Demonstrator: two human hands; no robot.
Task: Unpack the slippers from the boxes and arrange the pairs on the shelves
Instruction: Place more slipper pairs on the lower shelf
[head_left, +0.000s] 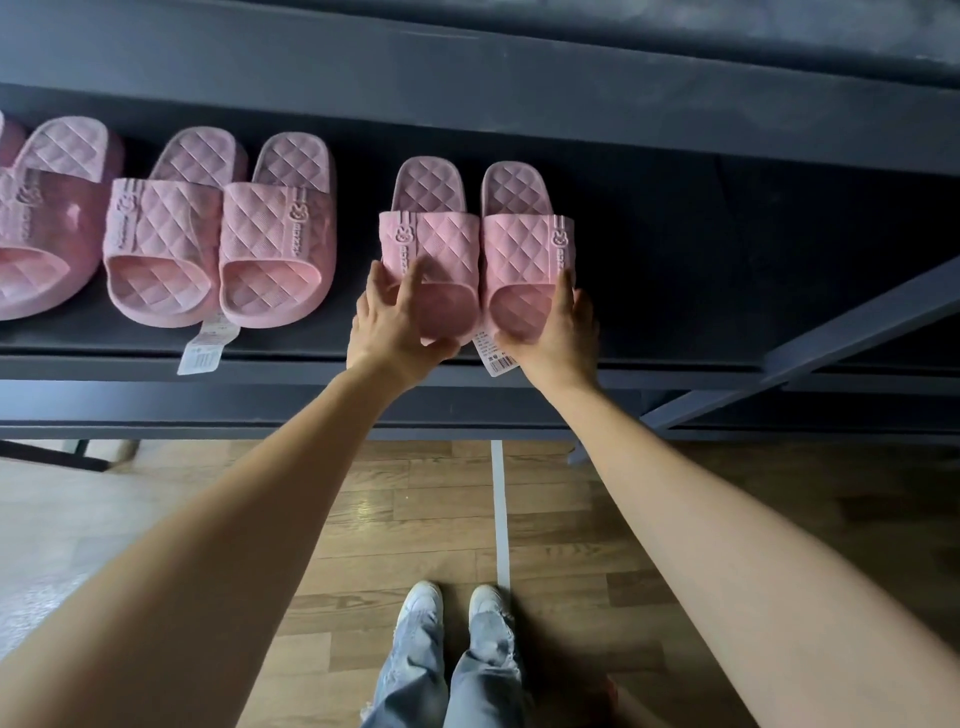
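Note:
A pair of pink quilted slippers lies side by side on the dark shelf (675, 291), toes towards me. My left hand (395, 327) holds the toe end of the left slipper (431, 244), fingers spread up over its strap and thumb under the toe. My right hand (561, 332) cups the toe end of the right slipper (524, 244), fingers along its outer side. A white price tag (496, 358) hangs between the two hands over the shelf's front edge.
Another pink pair (218, 234) with a white tag (205, 348) stands to the left, and a third slipper (47, 218) at the left edge. Bare shelf lies to the right, crossed by a diagonal brace (810, 343). Below are wooden floor and my white shoes (452, 603).

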